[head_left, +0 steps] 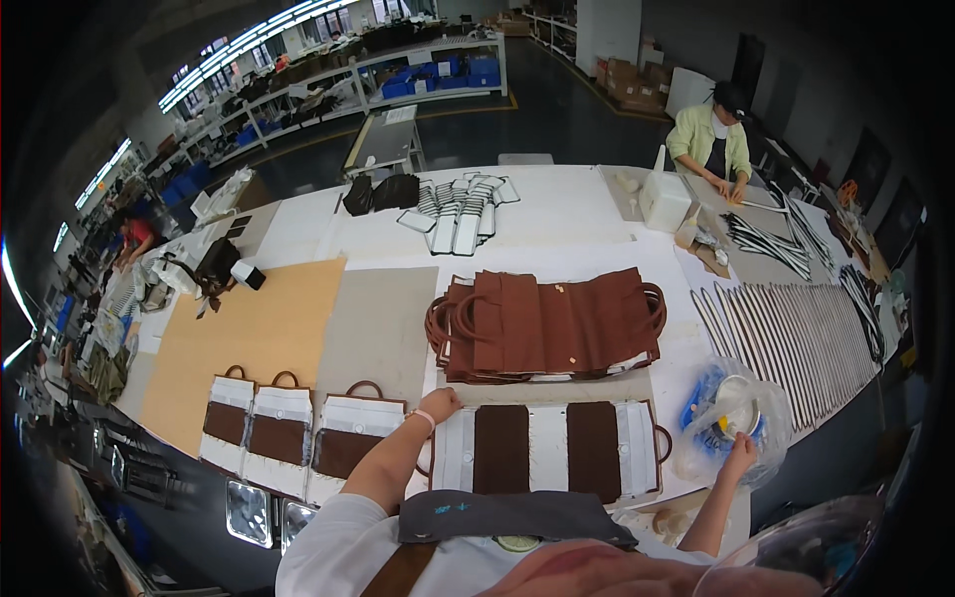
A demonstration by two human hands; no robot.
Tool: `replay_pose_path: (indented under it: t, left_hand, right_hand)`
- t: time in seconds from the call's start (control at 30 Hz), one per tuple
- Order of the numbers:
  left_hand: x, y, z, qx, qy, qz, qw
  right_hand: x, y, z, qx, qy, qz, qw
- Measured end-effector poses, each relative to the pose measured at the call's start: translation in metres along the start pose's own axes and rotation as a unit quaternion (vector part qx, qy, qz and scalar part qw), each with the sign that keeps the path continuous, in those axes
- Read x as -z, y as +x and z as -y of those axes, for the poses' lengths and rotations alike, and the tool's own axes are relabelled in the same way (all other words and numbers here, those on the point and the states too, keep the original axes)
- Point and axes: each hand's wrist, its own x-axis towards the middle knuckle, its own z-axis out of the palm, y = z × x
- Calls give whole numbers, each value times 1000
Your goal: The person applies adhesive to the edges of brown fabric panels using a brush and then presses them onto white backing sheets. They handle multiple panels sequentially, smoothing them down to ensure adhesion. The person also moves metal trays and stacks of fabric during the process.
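Note:
A flat bag panel (pixel 547 448) with two dark brown rectangles and white lining lies in front of me on the table. My left hand (pixel 439 403) presses its upper left corner with closed fingers. My right hand (pixel 739 455) reaches into a clear plastic bag (pixel 731 413) holding a small tin and blue items at the table's right front edge; what the fingers grip is hidden. Behind the panel sits a stack of brown leather panels with loop handles (pixel 549 323).
Three finished brown-and-white panels (pixel 284 433) lie at the left front beside a tan sheet (pixel 254 333) and a grey sheet (pixel 383 323). Rows of striped straps (pixel 796 338) fill the right side. A person in a light green jacket (pixel 711 139) works at the far right corner.

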Motion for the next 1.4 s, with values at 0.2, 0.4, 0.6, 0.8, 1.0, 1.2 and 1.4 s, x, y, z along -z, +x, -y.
replay_pose_path:
  t: [0.2, 0.4, 0.6, 0.8, 1.0, 1.2, 1.4]
  left_hand:
    - [-3, 9, -10, -73, -8, 74, 995]
    - [-5, -7, 11, -80, 20, 31, 996]
    - [-2, -14, 5, -92, 109, 7, 990]
    - [7, -35, -11, -167, 309, -38, 936]
    - [20, -27, -36, -199, 321, -26, 926]
    - [12, -24, -21, -129, 278, -2, 952]
    - [15, -13, -39, -148, 297, 34, 943]
  right_hand:
    - [20, 18, -20, 2, 26, 12, 1000]
    - [-10, -4, -2, 75, 11, 31, 997]
    - [-6, 16, 3, 26, -7, -35, 999]
    - [-18, 6, 15, 70, -62, -4, 996]
    - [-8, -2, 18, 23, -30, 4, 999]
    - [-21, -10, 24, -9, 49, 66, 997]
    - [8, 23, -13, 1, 32, -28, 999]
